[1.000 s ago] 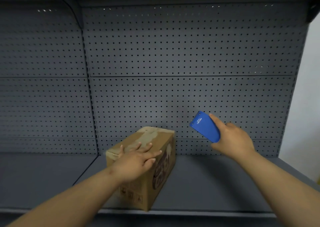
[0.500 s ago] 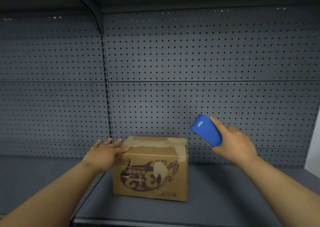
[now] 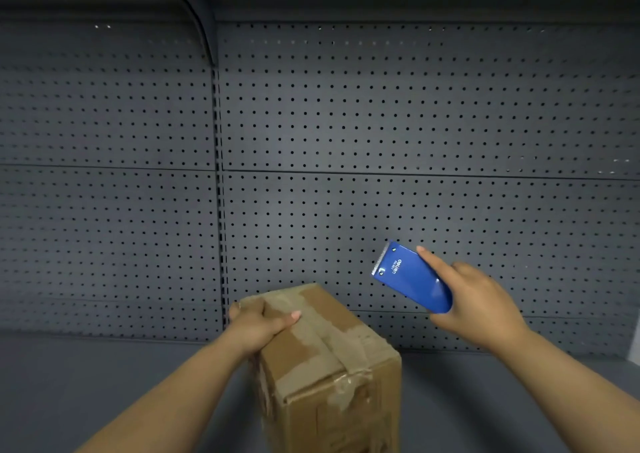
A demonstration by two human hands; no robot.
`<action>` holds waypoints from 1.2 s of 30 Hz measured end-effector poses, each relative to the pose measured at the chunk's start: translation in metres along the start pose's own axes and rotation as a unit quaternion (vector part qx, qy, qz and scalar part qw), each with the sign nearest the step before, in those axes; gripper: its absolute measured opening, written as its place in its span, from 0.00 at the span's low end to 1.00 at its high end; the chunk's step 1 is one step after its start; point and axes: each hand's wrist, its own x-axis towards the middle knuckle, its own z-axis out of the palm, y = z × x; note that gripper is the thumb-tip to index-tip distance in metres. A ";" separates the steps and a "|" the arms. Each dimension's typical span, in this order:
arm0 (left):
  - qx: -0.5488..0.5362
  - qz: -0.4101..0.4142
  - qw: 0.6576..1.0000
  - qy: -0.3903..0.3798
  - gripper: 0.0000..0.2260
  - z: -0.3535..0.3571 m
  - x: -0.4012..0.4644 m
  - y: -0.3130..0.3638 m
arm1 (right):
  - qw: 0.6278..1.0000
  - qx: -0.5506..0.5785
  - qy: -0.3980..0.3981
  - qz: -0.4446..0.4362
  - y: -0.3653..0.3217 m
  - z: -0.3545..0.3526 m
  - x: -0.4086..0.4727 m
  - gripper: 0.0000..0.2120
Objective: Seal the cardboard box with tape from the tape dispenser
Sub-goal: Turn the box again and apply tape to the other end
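Note:
A brown cardboard box (image 3: 332, 366) stands on the grey shelf, one corner turned toward me, with old tape strips running along its closed top flaps. My left hand (image 3: 259, 328) grips the box's far left top edge, thumb lying on the top. My right hand (image 3: 474, 303) is raised in the air to the right of the box and holds a blue tape dispenser (image 3: 412, 276), its toothed end pointing up and left. The dispenser is clear of the box. No loose tape shows.
A dark grey pegboard wall (image 3: 381, 123) rises right behind the box. The grey shelf surface (image 3: 104, 383) stretches left and right of the box. A vertical slotted upright (image 3: 220, 210) divides the back panels.
The box has been turned from its printed long side facing me to a corner facing me. My left hand moved from the box's left side onto its far top edge. The dispenser hand barely moved.

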 end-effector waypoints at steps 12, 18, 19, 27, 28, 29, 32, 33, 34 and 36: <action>-0.049 0.117 0.986 -0.108 0.37 0.032 0.060 0.038 | 0.993 0.005 0.003 -0.117 -0.007 0.004 0.016 0.52; 0.047 0.161 0.986 -0.003 0.34 0.037 0.066 0.051 | 0.990 0.019 -0.006 -0.139 -0.010 -0.003 0.024 0.50; 0.002 0.188 0.982 0.028 0.28 0.035 0.061 0.056 | 0.989 0.017 -0.009 -0.144 -0.011 -0.004 0.025 0.49; -0.482 0.088 0.822 -0.290 0.23 0.019 0.017 0.077 | 0.980 0.037 -0.024 -0.195 -0.027 -0.014 0.030 0.48; -0.486 0.096 0.822 -0.282 0.19 0.018 0.014 0.077 | 0.979 0.036 -0.024 -0.201 -0.029 -0.015 0.029 0.48; -0.490 0.107 0.822 -0.270 0.15 0.018 0.012 0.076 | 0.978 0.033 -0.023 -0.205 -0.030 -0.017 0.028 0.48; -0.473 0.132 0.843 -0.219 0.10 0.016 0.006 0.073 | 0.977 0.032 -0.023 -0.211 -0.031 -0.023 0.023 0.48; -0.466 0.135 0.850 -0.203 0.08 0.015 0.003 0.073 | 0.977 0.033 -0.022 -0.211 -0.031 -0.025 0.021 0.47; -0.465 0.136 0.854 -0.190 0.05 0.015 0.000 0.073 | 0.977 0.032 -0.022 -0.210 -0.031 -0.028 0.019 0.47; -0.459 0.135 0.864 -0.158 0.03 0.015 -0.008 0.077 | 0.978 0.026 -0.020 -0.207 -0.030 -0.034 0.014 0.48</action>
